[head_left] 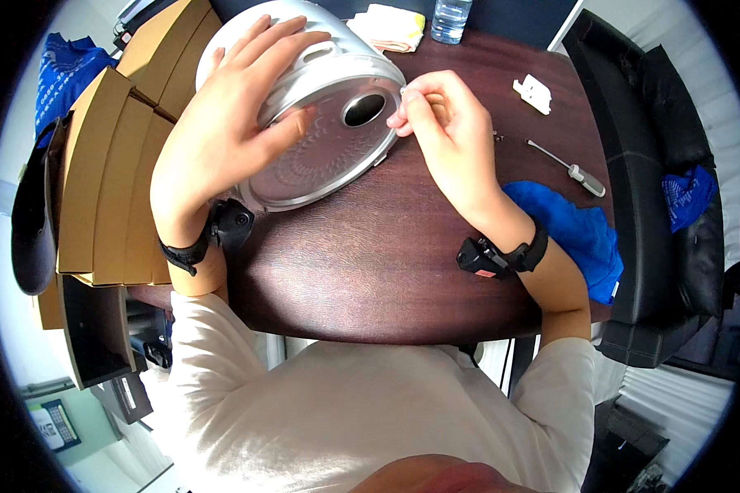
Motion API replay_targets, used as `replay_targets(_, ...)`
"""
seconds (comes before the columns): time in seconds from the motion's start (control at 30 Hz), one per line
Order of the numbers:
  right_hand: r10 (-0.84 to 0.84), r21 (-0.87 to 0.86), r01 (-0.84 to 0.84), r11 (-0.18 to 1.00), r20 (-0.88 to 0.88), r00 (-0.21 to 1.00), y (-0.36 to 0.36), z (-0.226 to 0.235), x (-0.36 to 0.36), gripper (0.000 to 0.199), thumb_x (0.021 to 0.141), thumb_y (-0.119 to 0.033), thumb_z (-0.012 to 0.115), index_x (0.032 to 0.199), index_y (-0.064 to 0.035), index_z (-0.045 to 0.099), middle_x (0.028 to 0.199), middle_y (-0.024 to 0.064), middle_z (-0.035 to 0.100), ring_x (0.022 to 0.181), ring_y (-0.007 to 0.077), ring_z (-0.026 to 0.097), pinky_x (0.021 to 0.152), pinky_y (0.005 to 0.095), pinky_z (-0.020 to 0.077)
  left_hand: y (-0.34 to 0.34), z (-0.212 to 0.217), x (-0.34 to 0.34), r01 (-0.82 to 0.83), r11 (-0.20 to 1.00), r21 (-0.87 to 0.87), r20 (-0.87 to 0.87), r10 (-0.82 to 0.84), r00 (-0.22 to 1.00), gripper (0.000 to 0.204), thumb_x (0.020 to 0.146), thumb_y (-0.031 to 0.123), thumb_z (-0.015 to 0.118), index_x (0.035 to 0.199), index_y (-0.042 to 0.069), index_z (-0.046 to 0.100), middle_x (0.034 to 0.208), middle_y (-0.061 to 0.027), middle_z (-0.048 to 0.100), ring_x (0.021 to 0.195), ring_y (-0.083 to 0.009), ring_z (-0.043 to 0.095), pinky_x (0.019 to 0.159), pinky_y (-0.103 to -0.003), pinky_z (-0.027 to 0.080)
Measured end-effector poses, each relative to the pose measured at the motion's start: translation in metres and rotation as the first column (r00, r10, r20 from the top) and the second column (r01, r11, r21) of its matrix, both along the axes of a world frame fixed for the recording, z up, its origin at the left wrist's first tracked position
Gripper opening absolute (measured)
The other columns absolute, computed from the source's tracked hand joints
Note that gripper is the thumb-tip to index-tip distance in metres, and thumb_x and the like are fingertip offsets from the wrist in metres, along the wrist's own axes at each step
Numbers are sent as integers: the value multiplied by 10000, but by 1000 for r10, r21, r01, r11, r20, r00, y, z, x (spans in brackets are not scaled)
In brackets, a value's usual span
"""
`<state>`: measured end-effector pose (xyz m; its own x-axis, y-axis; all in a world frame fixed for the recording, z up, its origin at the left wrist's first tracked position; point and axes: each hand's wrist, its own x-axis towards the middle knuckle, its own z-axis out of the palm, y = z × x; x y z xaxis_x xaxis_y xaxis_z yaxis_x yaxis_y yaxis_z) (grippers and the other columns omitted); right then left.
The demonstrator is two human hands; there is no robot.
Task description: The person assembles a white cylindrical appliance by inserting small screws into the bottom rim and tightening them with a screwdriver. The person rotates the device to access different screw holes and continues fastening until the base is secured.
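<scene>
A rounded white appliance (345, 70) lies tipped over at the far side of the table, its round grey face with a ring of slots turned towards me. That face has a dark round opening (363, 109) on its right. My left hand (242, 107) lies across the appliance, fingers spread on the white side and thumb over the face, holding it. At the rim's right edge, my right hand (442, 111) is closed in a pinch. Whatever is between those fingertips is too small to make out.
To the right lie a screwdriver (580, 174), a white plastic part (534, 94) and a blue cloth (571, 234). At the back are a folded light cloth (389, 28) and a water bottle (450, 20). Cardboard boxes (107, 181) stand left; a black sofa (645, 197) stands right.
</scene>
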<state>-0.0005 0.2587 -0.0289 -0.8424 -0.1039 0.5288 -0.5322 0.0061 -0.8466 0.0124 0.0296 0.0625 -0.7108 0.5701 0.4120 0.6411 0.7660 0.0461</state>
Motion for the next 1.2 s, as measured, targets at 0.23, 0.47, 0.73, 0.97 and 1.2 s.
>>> replay_targets(0.23,110,-152,-107,983,12,994,-9,-7,-10,97,961,-83,571,949,10,548,838,74,656,711,113,665,624,234,534,4,2,7,-31,1000,-3,0,31,1000,571,793,194,663,1330,64,518,1461,-188,422,1399,-374,325,1129,-471,272)
replay_targets(0.47,66,-107,-73,992,-68,996,-10,-7,-13,98,956,-82,579,955,8,543,822,69,652,701,124,669,618,243,537,17,3,9,-40,992,117,-17,42,999,471,828,263,689,1217,29,561,1338,-191,513,1272,-366,477,1056,-434,364)
replay_targets(0.73,-19,25,21,999,-103,995,0,-1,-21,87,966,-88,564,966,-2,549,794,57,645,702,118,658,635,242,526,41,-21,16,-232,962,145,-236,261,936,461,832,302,684,1196,47,564,1263,-178,547,1217,-406,482,969,-549,350)
replay_targets(0.97,-190,104,224,969,-265,945,-7,3,-15,128,871,-56,661,881,-27,537,705,123,657,617,233,683,539,316,521,51,-23,22,-305,942,142,-257,333,907,454,829,311,685,1188,60,563,1259,-168,547,1241,-437,459,941,-616,327)
replay_targets(1.2,-287,169,387,907,-425,858,-12,0,-22,137,866,-79,673,871,-37,543,682,98,639,583,223,649,510,320,501,56,-22,21,-299,944,140,-318,329,889,455,856,322,675,1147,-12,568,1161,-199,574,1084,-375,554,981,-441,363)
